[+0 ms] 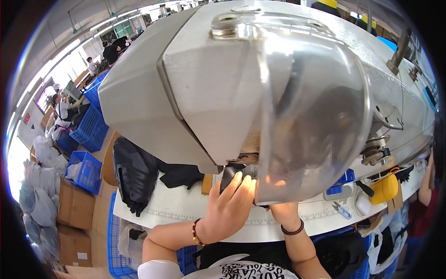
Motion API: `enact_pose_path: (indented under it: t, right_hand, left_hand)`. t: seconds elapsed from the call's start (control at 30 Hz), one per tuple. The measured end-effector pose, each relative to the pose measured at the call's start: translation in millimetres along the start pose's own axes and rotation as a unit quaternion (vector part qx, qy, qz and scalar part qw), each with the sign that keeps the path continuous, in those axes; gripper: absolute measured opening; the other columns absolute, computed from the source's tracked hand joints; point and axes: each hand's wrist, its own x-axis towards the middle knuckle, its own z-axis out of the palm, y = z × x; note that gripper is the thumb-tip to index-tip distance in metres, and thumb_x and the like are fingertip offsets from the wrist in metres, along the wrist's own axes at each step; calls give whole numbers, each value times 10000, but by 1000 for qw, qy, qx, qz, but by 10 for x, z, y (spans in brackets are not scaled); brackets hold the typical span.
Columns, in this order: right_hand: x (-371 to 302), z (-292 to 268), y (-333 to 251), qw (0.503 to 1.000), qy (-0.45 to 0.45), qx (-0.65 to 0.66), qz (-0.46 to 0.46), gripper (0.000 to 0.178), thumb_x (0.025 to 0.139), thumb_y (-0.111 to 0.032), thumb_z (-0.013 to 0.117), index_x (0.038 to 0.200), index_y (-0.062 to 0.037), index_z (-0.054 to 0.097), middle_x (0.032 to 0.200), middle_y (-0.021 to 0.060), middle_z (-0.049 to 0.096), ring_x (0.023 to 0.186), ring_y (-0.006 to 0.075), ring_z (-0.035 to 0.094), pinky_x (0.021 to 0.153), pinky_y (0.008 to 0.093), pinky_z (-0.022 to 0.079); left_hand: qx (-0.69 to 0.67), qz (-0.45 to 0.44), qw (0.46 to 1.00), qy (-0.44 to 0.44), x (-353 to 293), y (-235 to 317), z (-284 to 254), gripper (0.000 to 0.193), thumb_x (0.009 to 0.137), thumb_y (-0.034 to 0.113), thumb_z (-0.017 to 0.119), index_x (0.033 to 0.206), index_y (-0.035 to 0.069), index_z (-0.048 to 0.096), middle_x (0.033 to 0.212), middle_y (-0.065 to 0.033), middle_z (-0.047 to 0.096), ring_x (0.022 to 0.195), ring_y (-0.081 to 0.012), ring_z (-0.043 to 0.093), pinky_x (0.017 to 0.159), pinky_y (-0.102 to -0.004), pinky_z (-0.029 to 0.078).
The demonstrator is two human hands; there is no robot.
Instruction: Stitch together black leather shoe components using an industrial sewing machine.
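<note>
A large grey industrial sewing machine (211, 93) fills the upper middle, with a curved clear plastic guard (320, 111) on its front. Under the machine head lies a piece of black material (227, 177), slightly shiny; its full shape is hidden. My left hand (230, 203) grips this piece, its fingers closed together over the near side, close below the needle area. My right hand (284, 213) reaches in at the guard's lower edge, beside the same piece. Its fingers are mostly hidden behind the guard, so their hold cannot be made out.
The white table (181, 210) has a ruler strip near its front edge. Black pieces (135, 174) lie at left. Blue-handled thread snips (342, 209) and a yellow container (384, 189) sit at right. Blue crates (83, 172) and cardboard boxes (76, 204) stand on the floor; people work beyond.
</note>
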Motion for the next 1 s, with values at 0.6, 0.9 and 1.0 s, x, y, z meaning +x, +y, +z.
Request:
enact_pose_path:
  t: [0.6, 0.9, 1.0]
  right_hand:
    - [146, -10, 2, 971, 2, -207, -118, 225, 681, 47, 489, 877, 16, 594, 694, 60, 603, 562, 90, 560, 501, 226, 460]
    - [131, 49, 134, 987, -1, -134, -91, 135, 773, -7, 541, 896, 17, 591, 751, 55, 610, 592, 87, 569, 501, 235, 477]
    - [104, 96, 144, 975, -1, -184, -120, 127, 798, -34, 557, 909, 17, 590, 788, 56, 611, 623, 96, 580, 528, 245, 494]
  left_hand:
    - [12, 24, 1000, -11, 142, -138, -32, 217, 567, 62, 584, 763, -31, 582, 935, -115, 536, 943, -245, 547, 672, -348, 395]
    - [12, -86, 996, -36, 203, -47, -85, 179, 572, 69, 638, 740, 50, 578, 912, -85, 499, 909, -246, 448, 803, -424, 316]
    - [9, -60, 997, -50, 204, -95, -90, 215, 550, 53, 630, 759, 43, 581, 907, -77, 492, 934, -249, 432, 779, -418, 328]
